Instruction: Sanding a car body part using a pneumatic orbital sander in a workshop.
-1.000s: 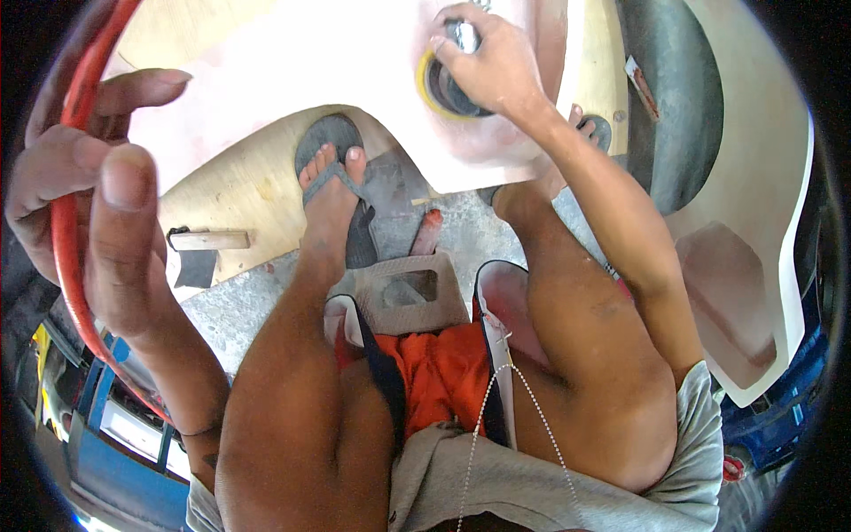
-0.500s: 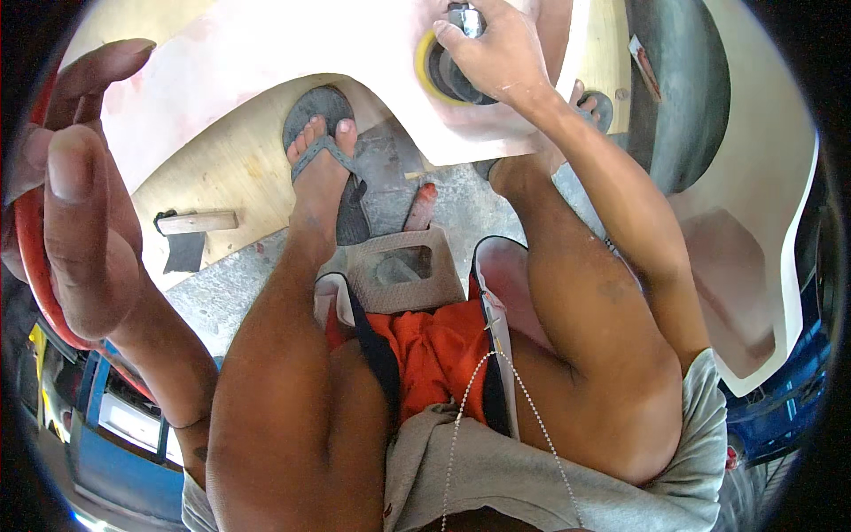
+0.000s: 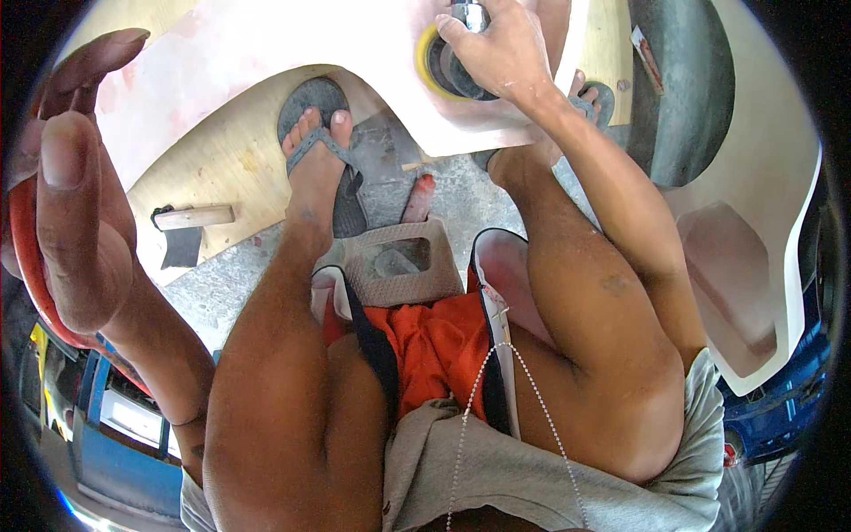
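My right hand (image 3: 501,49) grips a round power sander (image 3: 443,66) with a yellow pad and presses it against the edge of a large white and pink curved panel (image 3: 222,62) at the top. My left hand (image 3: 75,204) is raised close to the camera at the far left. A red hose (image 3: 22,239) runs through the crook between its thumb and loosely curled fingers. My left foot in a grey sandal (image 3: 315,151) rests on a plywood board (image 3: 222,168) under the panel.
A wooden-handled scraper (image 3: 191,217) lies on the plywood's edge. A hollow grey block (image 3: 399,262) sits on the concrete between my legs. Another white curved panel (image 3: 762,222) stands at the right, and a blue frame (image 3: 124,443) at the lower left.
My left hand has come nearer the camera and further left, the hose sliding toward the rim. My right hand and the sander have shifted a little up the panel's edge.
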### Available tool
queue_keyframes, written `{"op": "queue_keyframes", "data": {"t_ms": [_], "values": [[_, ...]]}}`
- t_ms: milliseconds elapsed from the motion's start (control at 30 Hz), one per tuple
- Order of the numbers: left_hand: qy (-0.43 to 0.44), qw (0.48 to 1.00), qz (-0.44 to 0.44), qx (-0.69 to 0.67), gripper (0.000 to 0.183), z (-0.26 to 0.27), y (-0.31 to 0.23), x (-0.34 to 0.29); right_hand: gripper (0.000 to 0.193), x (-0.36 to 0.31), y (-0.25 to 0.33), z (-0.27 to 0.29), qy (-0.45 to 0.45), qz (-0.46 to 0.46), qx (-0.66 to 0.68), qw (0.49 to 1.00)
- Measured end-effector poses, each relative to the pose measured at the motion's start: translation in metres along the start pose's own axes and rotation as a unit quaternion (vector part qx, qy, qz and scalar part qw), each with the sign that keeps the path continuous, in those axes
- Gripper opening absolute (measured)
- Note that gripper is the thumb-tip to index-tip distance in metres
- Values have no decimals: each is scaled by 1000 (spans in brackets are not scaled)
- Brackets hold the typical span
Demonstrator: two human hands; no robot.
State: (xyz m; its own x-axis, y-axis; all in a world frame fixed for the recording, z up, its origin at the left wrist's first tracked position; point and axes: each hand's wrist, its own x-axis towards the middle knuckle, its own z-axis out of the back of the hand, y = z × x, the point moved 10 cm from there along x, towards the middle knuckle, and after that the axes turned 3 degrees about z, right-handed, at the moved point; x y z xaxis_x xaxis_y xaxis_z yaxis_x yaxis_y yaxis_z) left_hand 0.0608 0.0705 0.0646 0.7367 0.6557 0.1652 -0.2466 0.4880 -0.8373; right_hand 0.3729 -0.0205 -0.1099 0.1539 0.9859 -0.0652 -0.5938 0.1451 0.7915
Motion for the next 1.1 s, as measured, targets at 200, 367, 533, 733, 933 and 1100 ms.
{"op": "queue_keyframes", "data": {"t_ms": [200,367,533,733,933,1100], "values": [[5,1000,-3,6,52,-3,-3,2,30,7,4,5,-7,18,-13,1000],[-16,1000,16,13,56,-2,-1,3,30,9,-6,7,24,-29,-15,999],[-19,999,22,22,57,2,3,1,30,1,5,2,48,39,-19,998],[-42,998,34,-11,58,4,8,-4,29,-2,-2,2,45,9,-17,999],[-37,999,23,-9,56,3,7,-4,28,-4,4,-4,34,22,0,999],[-38,999,22,-13,55,3,7,-5,28,-4,2,-8,37,3,20,999]]}}
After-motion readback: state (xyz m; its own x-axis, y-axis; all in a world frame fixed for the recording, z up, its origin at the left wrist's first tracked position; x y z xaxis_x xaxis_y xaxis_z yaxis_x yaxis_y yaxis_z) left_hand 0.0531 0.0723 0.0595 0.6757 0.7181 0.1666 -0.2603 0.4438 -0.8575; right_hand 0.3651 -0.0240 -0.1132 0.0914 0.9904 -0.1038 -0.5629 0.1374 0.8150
